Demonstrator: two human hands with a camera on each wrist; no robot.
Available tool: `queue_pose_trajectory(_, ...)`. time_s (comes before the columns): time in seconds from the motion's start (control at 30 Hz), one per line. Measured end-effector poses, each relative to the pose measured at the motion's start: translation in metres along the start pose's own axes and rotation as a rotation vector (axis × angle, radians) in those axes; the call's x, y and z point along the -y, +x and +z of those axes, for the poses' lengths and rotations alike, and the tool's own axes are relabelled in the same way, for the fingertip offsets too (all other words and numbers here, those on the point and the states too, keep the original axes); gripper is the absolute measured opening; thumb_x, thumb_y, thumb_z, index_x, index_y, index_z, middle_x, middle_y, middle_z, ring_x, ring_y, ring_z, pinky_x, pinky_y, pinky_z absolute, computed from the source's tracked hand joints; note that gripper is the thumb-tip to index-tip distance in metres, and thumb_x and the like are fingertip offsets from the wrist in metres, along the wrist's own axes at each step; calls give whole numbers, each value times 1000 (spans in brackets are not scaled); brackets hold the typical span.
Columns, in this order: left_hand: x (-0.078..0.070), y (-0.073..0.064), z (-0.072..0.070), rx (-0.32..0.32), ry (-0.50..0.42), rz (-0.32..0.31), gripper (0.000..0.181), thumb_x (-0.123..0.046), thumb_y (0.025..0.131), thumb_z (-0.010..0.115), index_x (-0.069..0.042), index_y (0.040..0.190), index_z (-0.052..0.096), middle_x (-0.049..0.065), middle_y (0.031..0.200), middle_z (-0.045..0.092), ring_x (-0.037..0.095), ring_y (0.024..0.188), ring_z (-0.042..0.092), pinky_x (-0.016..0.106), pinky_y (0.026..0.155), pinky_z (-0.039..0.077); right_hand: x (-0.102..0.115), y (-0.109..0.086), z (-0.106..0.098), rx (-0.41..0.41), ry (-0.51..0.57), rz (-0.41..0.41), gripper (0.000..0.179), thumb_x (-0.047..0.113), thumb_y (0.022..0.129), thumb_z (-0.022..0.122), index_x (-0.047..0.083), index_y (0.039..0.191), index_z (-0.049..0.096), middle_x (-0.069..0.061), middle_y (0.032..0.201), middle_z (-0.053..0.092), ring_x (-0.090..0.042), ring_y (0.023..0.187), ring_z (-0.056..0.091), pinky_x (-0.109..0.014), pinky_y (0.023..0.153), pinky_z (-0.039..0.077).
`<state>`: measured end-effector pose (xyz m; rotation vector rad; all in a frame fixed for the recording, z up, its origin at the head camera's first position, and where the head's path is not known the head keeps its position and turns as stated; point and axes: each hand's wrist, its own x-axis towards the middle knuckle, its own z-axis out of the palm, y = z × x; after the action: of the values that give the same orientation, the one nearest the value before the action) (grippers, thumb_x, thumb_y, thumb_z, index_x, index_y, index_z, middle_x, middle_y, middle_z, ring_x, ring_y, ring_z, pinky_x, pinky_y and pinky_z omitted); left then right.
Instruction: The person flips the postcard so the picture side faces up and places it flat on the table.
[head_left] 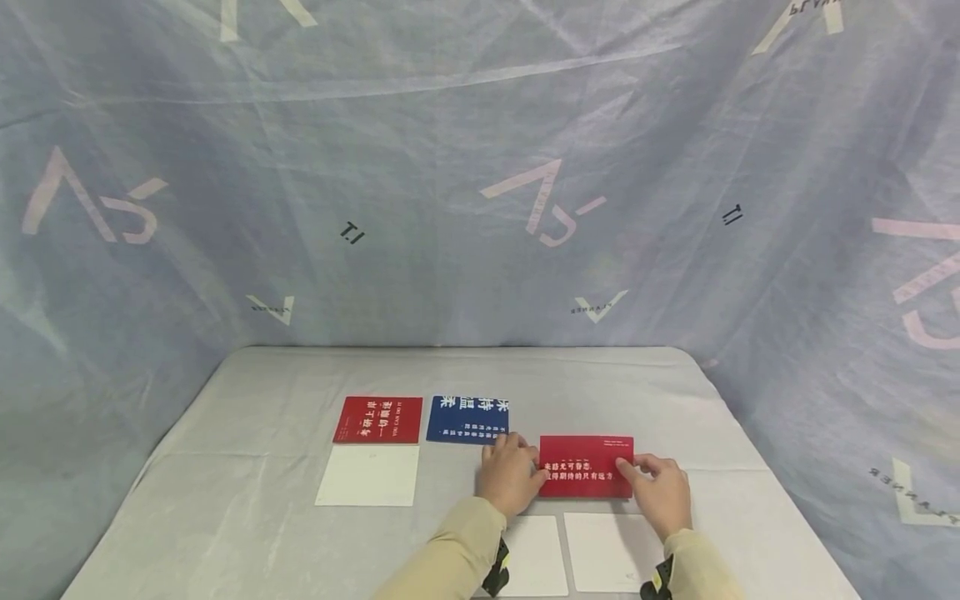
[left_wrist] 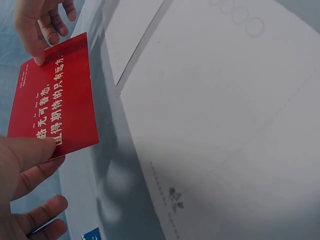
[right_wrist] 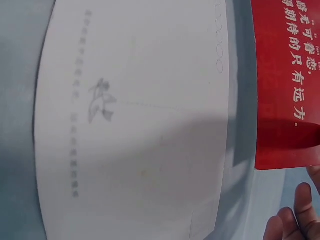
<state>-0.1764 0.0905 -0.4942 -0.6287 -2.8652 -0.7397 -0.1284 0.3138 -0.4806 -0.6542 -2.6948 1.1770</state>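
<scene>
Between both hands is a red postcard (head_left: 585,458) with white Chinese characters, raised a little over the table. My left hand (head_left: 510,477) pinches its left edge, thumb on the printed face and fingers behind, as the left wrist view shows. At the opposite edge my right hand (head_left: 662,493) pinches the card the same way. In the right wrist view the red postcard (right_wrist: 285,90) shows at the upper right, its far part cut off. Nearest the wrists lie two white card backs (head_left: 534,558), (head_left: 611,550), partly covered by the sleeves.
At the back left lies another red postcard (head_left: 378,419), with a white card (head_left: 367,475) in front of it. A blue postcard (head_left: 467,419) with white characters lies beside the red one. Grey cloth covers the table (head_left: 225,500), and a printed curtain (head_left: 435,208) hangs behind.
</scene>
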Motion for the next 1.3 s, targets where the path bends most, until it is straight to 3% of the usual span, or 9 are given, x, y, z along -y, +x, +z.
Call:
queue_pose_trajectory(0.33, -12, 3, 5, 11, 42, 7, 17, -34, 86, 79, -18, 84, 76, 2, 102, 64, 19, 103, 53, 38, 87, 40, -9, 6, -5, -7, -55, -22, 46, 27, 96, 67, -13, 118, 65, -37, 120, 56, -51, 116, 47, -65, 96, 38)
queue_pose_trajectory(0.57, -16, 9, 19, 44, 98, -2, 21, -39, 87, 78, -20, 80, 73, 0, 98, 62, 18, 99, 52, 37, 85, 40, -14, 11, -4, -20, -69, 10, 45, 24, 96, 66, -13, 120, 64, -37, 121, 55, -50, 117, 43, -65, 97, 37)
queue_pose_trajectory(0.9, -19, 9, 26, 3, 182, 32, 35, -43, 86, 78, -20, 67, 60, 1, 94, 61, 18, 95, 52, 36, 83, 40, -25, 14, -2, -3, -147, 0, 45, 26, 97, 68, -11, 123, 65, -35, 116, 57, -48, 112, 46, -61, 94, 41)
queue_pose_trajectory(1.1, -23, 9, 27, 15, 209, 23, 29, -45, 86, 78, -16, 83, 73, 2, 95, 61, 18, 97, 52, 36, 84, 39, -30, 17, 2, -35, -238, -48, 44, 27, 96, 69, -9, 120, 67, -28, 102, 60, -43, 100, 50, -54, 83, 43)
queue_pose_trajectory(1.3, -26, 9, 26, 46, 236, 2, 42, -49, 85, 78, -13, 107, 79, 4, 99, 62, 19, 100, 52, 38, 88, 41, -31, 18, 6, -52, -312, -59, 45, 30, 96, 69, -8, 120, 67, -29, 104, 58, -45, 101, 50, -55, 83, 44)
